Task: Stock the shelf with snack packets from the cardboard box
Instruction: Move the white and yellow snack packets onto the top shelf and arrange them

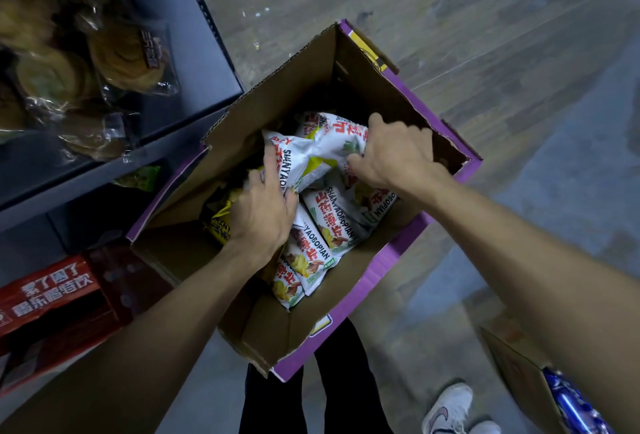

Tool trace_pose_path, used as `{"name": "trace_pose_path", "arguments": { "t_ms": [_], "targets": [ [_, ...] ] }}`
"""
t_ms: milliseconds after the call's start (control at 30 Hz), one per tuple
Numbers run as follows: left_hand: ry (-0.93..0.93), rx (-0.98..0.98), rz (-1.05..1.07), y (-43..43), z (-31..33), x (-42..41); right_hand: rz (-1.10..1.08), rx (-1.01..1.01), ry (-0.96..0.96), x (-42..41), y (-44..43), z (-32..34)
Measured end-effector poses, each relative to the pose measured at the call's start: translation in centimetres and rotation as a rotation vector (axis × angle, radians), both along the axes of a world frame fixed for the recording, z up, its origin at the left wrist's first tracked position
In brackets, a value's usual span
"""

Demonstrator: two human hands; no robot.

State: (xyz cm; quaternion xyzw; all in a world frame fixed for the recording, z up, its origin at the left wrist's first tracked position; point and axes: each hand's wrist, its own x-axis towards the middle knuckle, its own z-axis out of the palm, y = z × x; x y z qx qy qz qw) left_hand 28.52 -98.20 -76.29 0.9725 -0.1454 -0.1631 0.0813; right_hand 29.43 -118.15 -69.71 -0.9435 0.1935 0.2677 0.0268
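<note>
Two hands are down in the cardboard box (391, 253), left hand (259, 215) fingers curled round one edge of the top snack packet (304, 156), right hand (398, 153) fingers pinching its other edge, more packets (332, 222) beneath both, shelf (207, 63) beyond the left fingers.

Both our forearms (180, 322) show bare along their whole visible length, down to the left hand (259, 215) and the right hand (398, 153), where knuckles and tendons stand out on the backs. Below them we wear plain black trousers (346, 381). On our feet are pale grey-white sneakers (448, 407); the fuller one in view carries a curved lilac-pink swoosh on its side.
</note>
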Motion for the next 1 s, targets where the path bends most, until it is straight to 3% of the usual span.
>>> {"name": "trace_pose_path", "arguments": {
  "t_ms": [133, 400, 800, 1000],
  "targets": [
    [-0.034, 0.088, -0.052, -1.1, -0.6, 0.0, -0.136, 0.000, -0.003, -2.2, 1.4, -3.3],
    [0.120, 0.147, -0.048, -2.6, -2.7, 1.2, -0.240, 0.131, -0.002, -3.4, 2.7, -7.6],
    [0.161, 0.189, -0.060, -3.7, -3.2, 0.9, -0.359, 0.296, 0.328, -4.2, 3.3, -9.2],
    [0.243, 0.125, 0.001, -3.3, -2.8, 1.1, -0.553, 0.375, 0.230, -4.2, 3.5, -8.5]
  ]
}}
